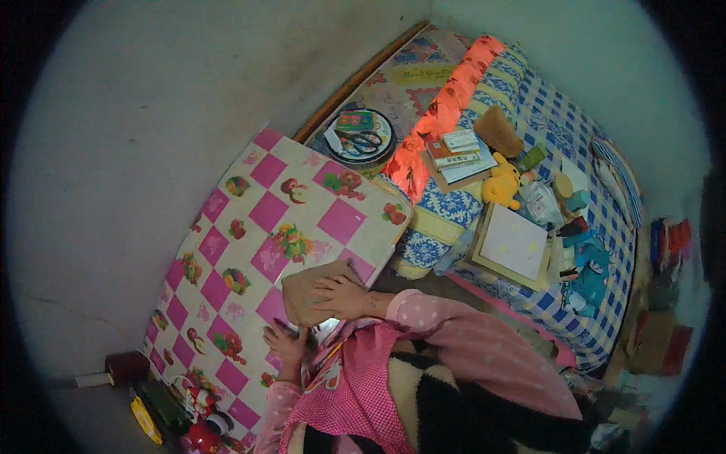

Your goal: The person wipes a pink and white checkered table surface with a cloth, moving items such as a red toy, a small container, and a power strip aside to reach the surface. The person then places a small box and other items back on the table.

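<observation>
A folded brown cloth (299,289) lies near the front edge of a table with a pink-and-white checked, fruit-printed cover (227,267). My right hand (342,296) rests flat on top of the cloth, fingers spread. To its left, my left hand (287,342) touches the table cover with its fingers apart, its thumb close to the cloth's lower edge. A bright, shiny patch shows just below the cloth, partly hidden by my pink apron (363,374); I cannot tell what it is.
A round plate (354,150) with scissors (363,142) stands beyond the table. On the bed at right lie books (454,153), a yellow plush toy (502,183), a pale square board (513,241) and teal cloth (590,267). Red items (204,437) crowd the lower-left corner.
</observation>
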{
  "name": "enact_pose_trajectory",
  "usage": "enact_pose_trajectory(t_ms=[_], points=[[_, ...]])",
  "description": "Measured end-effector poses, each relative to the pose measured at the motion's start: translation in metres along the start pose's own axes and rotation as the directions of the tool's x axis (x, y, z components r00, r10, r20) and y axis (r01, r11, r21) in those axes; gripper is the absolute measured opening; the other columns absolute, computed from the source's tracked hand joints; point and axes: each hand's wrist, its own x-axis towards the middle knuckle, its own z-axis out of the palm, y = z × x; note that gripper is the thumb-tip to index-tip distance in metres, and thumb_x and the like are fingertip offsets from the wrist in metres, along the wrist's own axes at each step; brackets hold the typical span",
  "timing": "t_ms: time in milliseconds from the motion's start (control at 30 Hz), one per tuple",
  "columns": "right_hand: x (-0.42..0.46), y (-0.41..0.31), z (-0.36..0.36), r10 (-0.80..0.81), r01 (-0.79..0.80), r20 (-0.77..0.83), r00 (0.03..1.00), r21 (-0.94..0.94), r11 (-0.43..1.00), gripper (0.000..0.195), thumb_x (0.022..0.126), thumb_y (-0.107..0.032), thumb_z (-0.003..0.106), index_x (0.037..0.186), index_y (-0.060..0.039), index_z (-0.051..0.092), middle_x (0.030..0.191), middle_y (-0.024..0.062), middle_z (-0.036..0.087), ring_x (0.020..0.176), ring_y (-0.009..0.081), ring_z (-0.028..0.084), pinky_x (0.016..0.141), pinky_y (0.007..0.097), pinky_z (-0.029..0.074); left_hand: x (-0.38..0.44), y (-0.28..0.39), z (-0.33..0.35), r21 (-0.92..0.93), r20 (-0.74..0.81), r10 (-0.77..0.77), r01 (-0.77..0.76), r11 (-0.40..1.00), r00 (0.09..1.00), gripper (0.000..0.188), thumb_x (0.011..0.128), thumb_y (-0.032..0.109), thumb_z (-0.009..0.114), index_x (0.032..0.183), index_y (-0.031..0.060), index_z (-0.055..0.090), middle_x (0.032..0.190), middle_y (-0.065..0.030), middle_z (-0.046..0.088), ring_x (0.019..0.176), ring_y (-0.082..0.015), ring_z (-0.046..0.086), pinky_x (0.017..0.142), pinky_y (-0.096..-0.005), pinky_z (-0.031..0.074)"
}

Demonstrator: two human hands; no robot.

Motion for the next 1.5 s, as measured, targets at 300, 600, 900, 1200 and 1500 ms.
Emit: enact_pose_trajectory(t_ms=[300,600,900,1200,1500], points=[[0.011,0.117,-0.043,0.484,-0.501,-0.131,0.865,-0.206,0.84,0.05,0.083,-0.026,0.064,0.132,-0.0242,0.059,0.144,0.0063,0.049,0.134,0.032,0.041,0.103,0.0526,0.034,-0.007,0.025,-0.004,0.157,0.122,-0.106,0.086,0.984,0.987,0.13,0.069,0.076,0.071,0.159,0.0171,-0.002,0.161,-0.0281,0.0,0.148,-0.0493,0.001,0.113,-0.0682,0.013],[-0.048,0.118,-0.057,0.469,-0.495,-0.259,0.844,-0.038,0.868,0.05,0.085,-0.026,0.065,0.134,-0.0244,0.058,0.149,0.0068,0.043,0.139,0.0335,0.034,0.11,0.0535,0.028,-0.011,0.034,-0.011,0.099,0.168,-0.113,0.098,0.99,0.979,0.126,0.072,0.073,0.07,0.159,0.0184,-0.005,0.162,-0.0277,-0.004,0.148,-0.0491,-0.006,0.112,-0.0696,0.007],[-0.069,0.066,-0.031,0.275,-0.276,-0.049,0.96,-0.029,0.961,0.048,0.081,-0.014,0.061,0.128,-0.0238,0.063,0.152,0.0038,0.043,0.145,0.0287,0.032,0.113,0.0511,0.028,-0.006,0.032,-0.009,0.125,0.192,-0.151,0.128,0.984,0.97,0.128,0.072,0.076,0.068,0.158,0.0186,-0.007,0.162,-0.0271,-0.009,0.148,-0.0478,-0.011,0.113,-0.0679,0.003],[-0.023,-0.033,-0.019,0.168,-0.182,0.116,0.979,0.123,0.976,0.052,0.08,-0.009,0.061,0.13,-0.024,0.062,0.154,0.002,0.041,0.146,0.0284,0.03,0.115,0.0519,0.026,-0.009,-0.016,0.012,-0.068,0.048,0.088,-0.085,0.994,0.995,0.115,0.069,0.051,0.082,0.157,0.0148,0.018,0.161,-0.0266,0.009,0.149,-0.0461,0.001,0.114,-0.0665,0.006],[0.008,0.014,-0.041,0.229,-0.306,-0.279,0.932,-0.272,0.913,0.032,0.082,-0.017,0.058,0.113,-0.0181,0.069,0.124,0.0069,0.061,0.123,0.0261,0.051,0.103,0.0507,0.039,-0.053,-0.021,-0.001,-0.271,-0.212,0.279,-0.331,0.904,0.936,0.075,0.071,0.026,0.079,0.135,0.0021,0.048,0.14,-0.0293,0.042,0.132,-0.048,0.035,0.114,-0.0536,0.025]])
